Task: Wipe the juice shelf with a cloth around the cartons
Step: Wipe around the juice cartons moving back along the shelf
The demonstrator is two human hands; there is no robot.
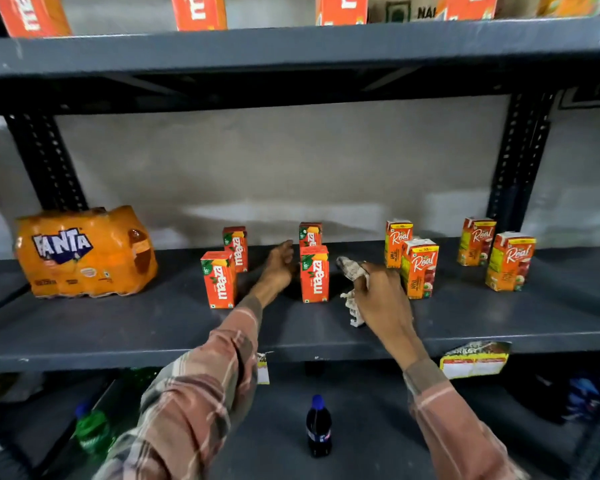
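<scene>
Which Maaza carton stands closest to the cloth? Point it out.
The front right Maaza carton, just left of the cloth held in the right hand; the other three stand farther left or behind.

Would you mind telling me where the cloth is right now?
The cloth is bunched in the right hand, low over the shelf, between the front Maaza carton and the nearest Real carton.

This looks like a small shop or its stockroom. Dark metal shelving (291, 327) with perforated uprights (45, 161) spans the frame, stocked with rows of identical Maaza cartons (314, 275) at centre and Real juice cartons (420, 268) to the right. A shrink-wrapped Fanta multipack (84, 251) sits at left, and a paper label (475, 362) hangs from the shelf edge at lower right.
</scene>
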